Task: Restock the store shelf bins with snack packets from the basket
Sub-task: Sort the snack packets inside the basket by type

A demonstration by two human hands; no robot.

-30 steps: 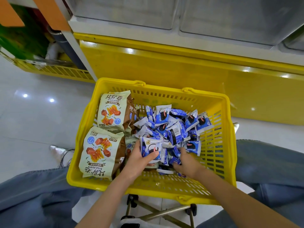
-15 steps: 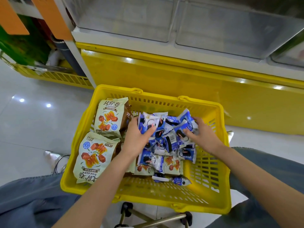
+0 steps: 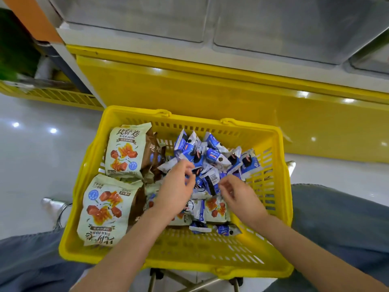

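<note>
text | upper cream packet (image 3: pixel 124 152) | "比萨卷 BISAJUAN" | lower cream packet (image 3: pixel 105 209) | same, upside down

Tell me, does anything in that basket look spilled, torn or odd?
Nothing looks spilled or torn. The small blue packets lie in a jumbled heap inside the basket, beside the larger cream bags.

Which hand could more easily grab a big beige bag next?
Probably the left hand: it sits beside the big beige bags, while the right hand is farther over, by the blue packets.
</note>
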